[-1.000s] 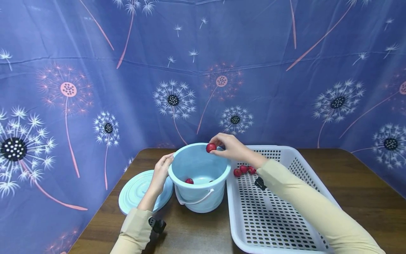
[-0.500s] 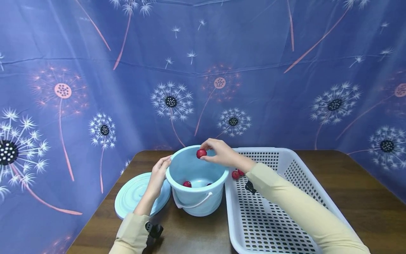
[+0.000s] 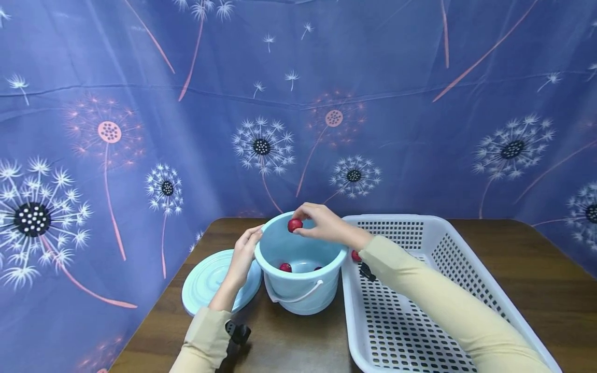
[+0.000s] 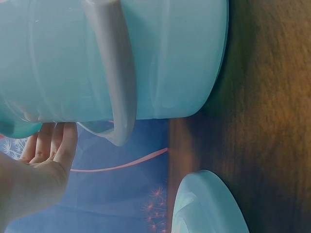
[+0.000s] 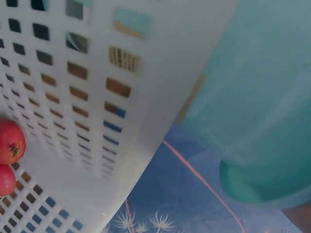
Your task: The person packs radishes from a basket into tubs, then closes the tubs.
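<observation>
My right hand [image 3: 322,223] pinches a small red apple [image 3: 295,225] between thumb and fingers, over the mouth of a light-blue bucket [image 3: 303,295]. Inside the bucket a red apple [image 3: 285,267] shows at the bottom, and another [image 3: 318,268] barely peeks above the front rim. My left hand [image 3: 242,256] touches the bucket's left side at the rim, its fingers fairly straight; in the left wrist view the hand [image 4: 43,165] lies against the outer wall with fingertips hidden. The right wrist view has neither the right hand nor the held apple in it.
A white perforated plastic basket [image 3: 352,326] stands right of the bucket, holding red apples [image 5: 10,141] near its left wall. On the left a light-blue lid [image 3: 200,290] lies on the wooden table [image 3: 298,342]. The bucket's handle [image 3: 298,299] hangs down in front. A blue dandelion-print cloth [image 3: 396,129] hangs behind.
The right hand has carried the apple left and slightly lower, from the bucket's right rim to over its opening. The left hand has stayed at the rim; the head view has shifted slightly.
</observation>
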A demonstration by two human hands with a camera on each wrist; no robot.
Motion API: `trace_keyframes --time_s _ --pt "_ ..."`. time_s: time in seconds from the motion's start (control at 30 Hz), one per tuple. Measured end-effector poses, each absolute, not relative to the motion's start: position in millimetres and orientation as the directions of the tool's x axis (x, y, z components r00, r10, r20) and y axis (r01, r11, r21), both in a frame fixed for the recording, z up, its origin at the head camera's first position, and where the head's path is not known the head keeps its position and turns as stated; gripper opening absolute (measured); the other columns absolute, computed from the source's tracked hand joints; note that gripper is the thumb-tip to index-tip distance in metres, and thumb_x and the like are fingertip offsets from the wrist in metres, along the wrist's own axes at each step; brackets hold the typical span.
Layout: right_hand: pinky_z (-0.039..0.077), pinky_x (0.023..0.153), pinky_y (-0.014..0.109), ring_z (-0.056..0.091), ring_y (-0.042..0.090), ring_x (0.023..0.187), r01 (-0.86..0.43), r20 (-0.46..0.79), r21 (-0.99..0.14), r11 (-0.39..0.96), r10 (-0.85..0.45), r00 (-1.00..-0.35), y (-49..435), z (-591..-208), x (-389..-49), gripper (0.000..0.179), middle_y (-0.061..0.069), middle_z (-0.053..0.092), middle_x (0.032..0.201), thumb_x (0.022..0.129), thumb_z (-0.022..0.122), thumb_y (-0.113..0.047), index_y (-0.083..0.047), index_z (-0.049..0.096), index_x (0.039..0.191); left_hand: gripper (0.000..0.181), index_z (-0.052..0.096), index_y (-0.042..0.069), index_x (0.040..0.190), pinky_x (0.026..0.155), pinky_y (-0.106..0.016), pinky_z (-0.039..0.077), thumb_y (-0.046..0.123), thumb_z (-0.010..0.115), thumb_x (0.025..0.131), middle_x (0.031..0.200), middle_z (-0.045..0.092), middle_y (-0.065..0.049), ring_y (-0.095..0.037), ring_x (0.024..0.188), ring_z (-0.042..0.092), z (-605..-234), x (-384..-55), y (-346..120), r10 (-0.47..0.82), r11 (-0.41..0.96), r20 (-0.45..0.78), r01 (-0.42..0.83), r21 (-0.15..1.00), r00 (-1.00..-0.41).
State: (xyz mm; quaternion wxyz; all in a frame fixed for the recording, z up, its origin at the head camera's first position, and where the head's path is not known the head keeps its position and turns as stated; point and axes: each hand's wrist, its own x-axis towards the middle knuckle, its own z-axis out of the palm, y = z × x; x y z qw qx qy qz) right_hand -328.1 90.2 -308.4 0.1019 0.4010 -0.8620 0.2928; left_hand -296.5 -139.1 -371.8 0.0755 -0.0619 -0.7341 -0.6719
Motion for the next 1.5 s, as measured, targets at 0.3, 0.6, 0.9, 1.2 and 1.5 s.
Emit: trace_keyframes --time_s 0.3,0.6,0.9,1.2,1.5 --pt "0.05 0.088 0.038 0.06 0.019 0.099 -0.719 0.355 -0.435 0.542 -0.631 -0.69 90.6 -307.6 -325.9 0.028 0.006 0.062 0.105 0.085 0.069 -0.02 -0.007 0.062 0.109 0.041 0.053 0.006 0.129 0.094 -0.04 0.046 0.031 0.047 0.098 0.133 0.053 -0.013 -0.026 0.118 0.053 -369.4 -298.2 -131.7 0.006 0.068 0.188 0.188 0.98 -0.982" --pt "0.049 0.088 0.039 0.061 0.02 0.098 -0.724 0.315 -0.389 0.57 -0.656 -0.685 88.3 -309.2 -324.2 0.028 0.005 0.063 0.102 0.084 0.07 -0.02 -0.007 0.061 0.108 0.04 0.053 0.006 0.129 0.091 -0.037 0.047 0.03 0.046 0.098 0.133 0.054 -0.013 -0.026 0.117 0.054 -369.7 -297.1 -131.3 -0.007 0.075 0.177 0.176 0.982 -0.984" --pt "0.049 0.085 0.033 0.06 0.02 0.097 -0.702 0.294 -0.321 0.635 -0.638 -0.712 85.5 -307.7 -321.6 0.023 0.006 0.063 0.101 0.086 0.068 -0.02 -0.007 0.064 0.105 0.04 0.051 0.006 0.13 0.094 -0.041 0.046 0.028 0.045 0.099 0.136 0.051 -0.012 -0.027 0.121 0.051 -370.0 -299.6 -133.4 -0.004 0.059 0.167 0.167 0.984 -0.986" --pt "0.05 0.085 0.032 0.061 0.022 0.097 -0.713 0.35 -0.339 0.613 -0.622 -0.701 84.2 -307.5 -320.4 0.023 0.008 0.063 0.101 0.088 0.065 -0.017 -0.004 0.065 0.107 0.04 0.053 0.007 0.129 0.094 -0.039 0.045 0.031 0.047 0.097 0.135 0.052 -0.011 -0.026 0.121 0.051 -367.5 -297.5 -137.1 -0.008 0.072 0.184 0.183 0.98 -0.983" --pt "0.05 0.086 0.035 0.061 0.022 0.097 -0.71 0.345 -0.367 0.601 -0.621 -0.704 80.5 -310.8 -318.8 0.026 0.009 0.063 0.103 0.086 0.067 -0.015 -0.003 0.064 0.109 0.041 0.053 0.006 0.128 0.093 -0.039 0.046 0.031 0.046 0.098 0.133 0.054 -0.013 -0.027 0.118 0.053 -370.9 -294.2 -141.8 -0.016 0.07 0.187 0.185 0.98 -0.982"
